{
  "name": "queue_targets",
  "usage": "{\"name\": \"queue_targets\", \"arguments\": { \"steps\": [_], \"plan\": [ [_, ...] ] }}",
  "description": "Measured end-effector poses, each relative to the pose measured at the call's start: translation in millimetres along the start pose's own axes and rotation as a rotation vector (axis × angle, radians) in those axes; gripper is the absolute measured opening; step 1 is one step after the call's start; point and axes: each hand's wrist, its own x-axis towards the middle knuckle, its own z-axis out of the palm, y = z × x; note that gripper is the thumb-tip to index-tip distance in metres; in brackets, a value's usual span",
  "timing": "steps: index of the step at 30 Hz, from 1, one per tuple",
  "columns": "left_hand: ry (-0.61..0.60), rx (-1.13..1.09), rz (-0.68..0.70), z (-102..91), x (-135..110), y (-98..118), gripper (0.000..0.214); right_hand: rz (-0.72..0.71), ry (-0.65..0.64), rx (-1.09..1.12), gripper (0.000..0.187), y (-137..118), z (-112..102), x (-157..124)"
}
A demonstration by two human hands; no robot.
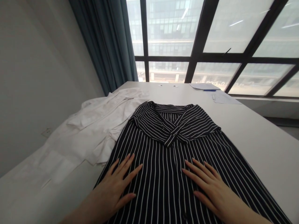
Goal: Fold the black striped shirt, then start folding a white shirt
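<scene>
A black garment with thin white stripes point(161, 174) lies spread out on the white table, its upper end away from me. Its top part has a wide collar point(149, 124) with two ends crossing at the middle. My left hand point(114, 185) rests on the left side of the striped fabric, fingers spread and pointing forward. On the right side, my right hand point(210, 188) lies palm down with its fingers stretched toward the middle. Neither hand grips the cloth. The garment's lower end runs out of view.
Rumpled white clothing point(93, 124) lies along the table's left side, beside the striped garment. Sheets of paper point(204, 86) and a blue pen point(209, 90) are at the far right of the table point(254, 137). Behind stand a blue curtain point(112, 43) and large windows point(173, 28).
</scene>
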Motion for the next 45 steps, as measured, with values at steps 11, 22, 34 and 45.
{"name": "queue_targets", "arguments": {
  "steps": [11, 22, 34, 45],
  "plan": [
    [0.005, -0.031, -0.021, -5.7, -31, -11, 0.067, 0.207, 0.308, -0.188, 0.059, 81, 15, -50],
    [0.058, -0.187, 0.128, -38.6, 90, -6, 0.035, 0.149, 0.26, -0.05, 0.052, 110, -17, 11],
    [-0.142, -0.449, 0.389, -0.5, 127, 49, 0.058, 0.288, 0.312, -0.172, 0.054, 174, -11, 14],
    [-0.045, -0.401, 0.419, -1.9, 127, 49, 0.053, 0.349, 0.544, -0.195, 0.047, 198, -7, 3]
  ]
}}
